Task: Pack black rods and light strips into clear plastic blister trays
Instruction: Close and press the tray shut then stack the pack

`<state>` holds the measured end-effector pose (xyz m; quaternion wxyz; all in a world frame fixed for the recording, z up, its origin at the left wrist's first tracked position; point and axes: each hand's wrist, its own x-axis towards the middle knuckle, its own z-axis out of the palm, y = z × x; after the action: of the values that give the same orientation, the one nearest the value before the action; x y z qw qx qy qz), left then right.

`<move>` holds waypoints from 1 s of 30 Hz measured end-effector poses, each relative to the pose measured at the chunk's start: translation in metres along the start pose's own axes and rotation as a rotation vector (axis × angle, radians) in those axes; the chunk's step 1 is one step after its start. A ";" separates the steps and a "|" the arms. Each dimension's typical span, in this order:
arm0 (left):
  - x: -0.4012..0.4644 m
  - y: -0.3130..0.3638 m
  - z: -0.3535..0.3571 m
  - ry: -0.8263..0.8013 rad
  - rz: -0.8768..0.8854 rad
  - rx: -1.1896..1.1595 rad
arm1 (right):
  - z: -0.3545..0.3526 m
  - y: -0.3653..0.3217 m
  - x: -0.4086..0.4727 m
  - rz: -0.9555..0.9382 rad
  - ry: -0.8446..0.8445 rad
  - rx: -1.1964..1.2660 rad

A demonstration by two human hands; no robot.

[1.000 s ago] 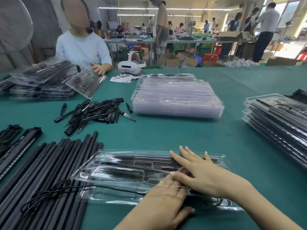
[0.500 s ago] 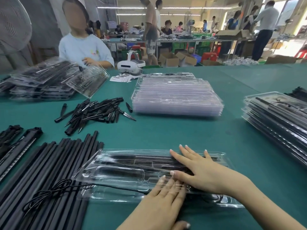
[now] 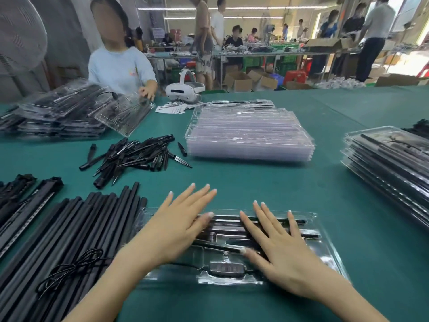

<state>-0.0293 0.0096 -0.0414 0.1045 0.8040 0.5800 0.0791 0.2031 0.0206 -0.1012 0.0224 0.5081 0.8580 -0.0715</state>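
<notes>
A clear blister tray [image 3: 325,249] lies shut on the green table in front of me, holding black rods and a small black controller [image 3: 226,267]. My left hand [image 3: 176,226] lies flat with straight fingers on the tray's left part. My right hand [image 3: 276,245] presses flat on its right half, fingers spread. A row of long black rods [image 3: 76,228] lies at the left with a bundled black cable [image 3: 72,268] on top. Light strips [image 3: 27,205] lie at the far left.
A heap of black spikes [image 3: 132,156] lies beyond the rods. A stack of empty clear trays [image 3: 250,133] stands at the middle back. Packed trays are stacked at the right [image 3: 390,163] and back left [image 3: 60,115], where another person handles a tray. A white headset [image 3: 184,90] sits behind.
My left hand has moved from the tray's near middle up and left onto its left part. The right hand has slid right. The tray now lies closer and flatter.
</notes>
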 end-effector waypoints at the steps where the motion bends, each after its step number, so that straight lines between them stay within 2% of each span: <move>1: 0.004 -0.006 0.011 -0.035 -0.040 0.036 | 0.001 0.000 0.000 0.001 0.014 0.001; 5: 0.004 -0.024 0.048 -0.037 -0.042 0.118 | 0.002 -0.001 -0.001 -0.005 0.031 -0.004; 15: 0.007 -0.031 0.058 -0.016 -0.053 0.087 | 0.000 -0.001 0.000 -0.006 -0.005 -0.032; 19: 0.002 -0.031 0.058 0.120 -0.034 -0.034 | 0.000 -0.002 -0.003 -0.007 0.026 0.005; 21: 0.003 -0.032 0.056 0.187 -0.019 -0.210 | 0.001 -0.002 -0.004 -0.007 0.032 0.009; 25: 0.003 -0.042 0.030 0.390 -0.198 -0.885 | 0.005 0.000 0.000 0.000 0.043 -0.009; 26: 0.002 -0.044 0.024 0.422 -0.219 -0.905 | 0.006 0.000 0.001 0.001 0.044 -0.013; 28: 0.002 -0.042 0.017 0.451 -0.191 -0.760 | 0.007 0.001 0.001 0.000 0.042 -0.015; 30: 0.006 -0.026 0.017 0.403 -0.069 -0.564 | 0.006 0.002 0.001 -0.001 0.039 -0.015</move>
<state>-0.0469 0.0214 -0.0645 0.2085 0.6919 0.5709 0.3897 0.2036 0.0217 -0.1079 0.0097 0.5088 0.8591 -0.0550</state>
